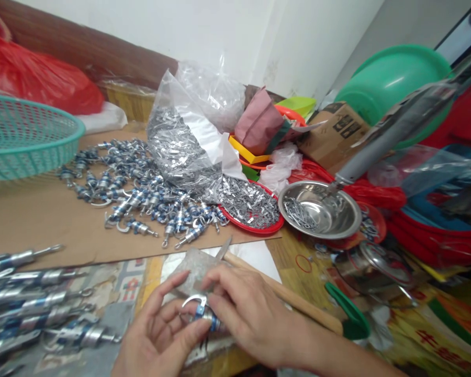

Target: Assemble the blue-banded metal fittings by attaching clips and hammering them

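A small silver and blue metal fitting with a curved hook [204, 313] is pinched between the thumb and fingers of my left hand [157, 335]. My right hand [255, 314] closes its fingertips against the right end of the same fitting, hiding that end. Just behind my hands lies a grey metal block [191, 267]. A pointed metal blade tip [224, 248] shows beyond my right fingers, and a long wooden handle [286, 293] runs under my right wrist.
A heap of similar fittings [141, 196] covers the cardboard; more [31, 303] lie in rows at left. Behind are a clear bag of small metal pieces [180, 152], a red tray [255, 230], a steel bowl [351, 228] and a grey lever [396, 125]. A turquoise basket [31, 157] stands left.
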The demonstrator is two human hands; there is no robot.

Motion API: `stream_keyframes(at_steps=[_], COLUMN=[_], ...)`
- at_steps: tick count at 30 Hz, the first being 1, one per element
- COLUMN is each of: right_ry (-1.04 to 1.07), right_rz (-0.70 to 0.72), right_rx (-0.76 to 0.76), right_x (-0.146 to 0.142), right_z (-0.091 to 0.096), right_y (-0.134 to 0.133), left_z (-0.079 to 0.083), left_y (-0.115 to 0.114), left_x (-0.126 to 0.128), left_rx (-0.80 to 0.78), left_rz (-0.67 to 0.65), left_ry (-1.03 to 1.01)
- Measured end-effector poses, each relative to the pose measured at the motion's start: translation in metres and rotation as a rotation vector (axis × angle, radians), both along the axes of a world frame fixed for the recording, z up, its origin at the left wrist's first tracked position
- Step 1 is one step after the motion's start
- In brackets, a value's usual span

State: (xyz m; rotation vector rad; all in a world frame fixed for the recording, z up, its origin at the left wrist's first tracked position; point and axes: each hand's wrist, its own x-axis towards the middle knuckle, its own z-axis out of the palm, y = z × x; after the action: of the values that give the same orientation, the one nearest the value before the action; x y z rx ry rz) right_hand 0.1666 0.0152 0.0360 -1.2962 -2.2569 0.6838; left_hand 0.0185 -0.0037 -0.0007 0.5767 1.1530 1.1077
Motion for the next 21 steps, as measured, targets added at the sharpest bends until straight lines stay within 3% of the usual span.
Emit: stream_keyframes(at_steps=[4,9,12,18,21], right_ry=[-0.011,-0.251,-0.287,-0.18,0.035], right_rz=[0.037,0.084,0.104,0.066,-0.045], right_rx=[-0.16,-0.174,-0.183,-0.119,-0.158], right_x=[0.004,0.001,0.0,-0.003,0.005], right_z=[0.012,0.023,0.024,0.013,0.002], right_y=[0.004,0.01,0.013,0.008,0.005], left_z=[-0.003,-0.006,-0.004,-0.007,-0.015], left_y=[-0.001,0.0,0.0,0.0,0.002], left_x=[0.001,0.001,0.001,-0.002,-0.006], left_rx=[0.018,0.026,0.011,0.02,0.03], left_rz=[0.0,0.004,0.014,-0.013,-0.058], left_ry=[-0.012,0.011,0.02,0.031,0.031])
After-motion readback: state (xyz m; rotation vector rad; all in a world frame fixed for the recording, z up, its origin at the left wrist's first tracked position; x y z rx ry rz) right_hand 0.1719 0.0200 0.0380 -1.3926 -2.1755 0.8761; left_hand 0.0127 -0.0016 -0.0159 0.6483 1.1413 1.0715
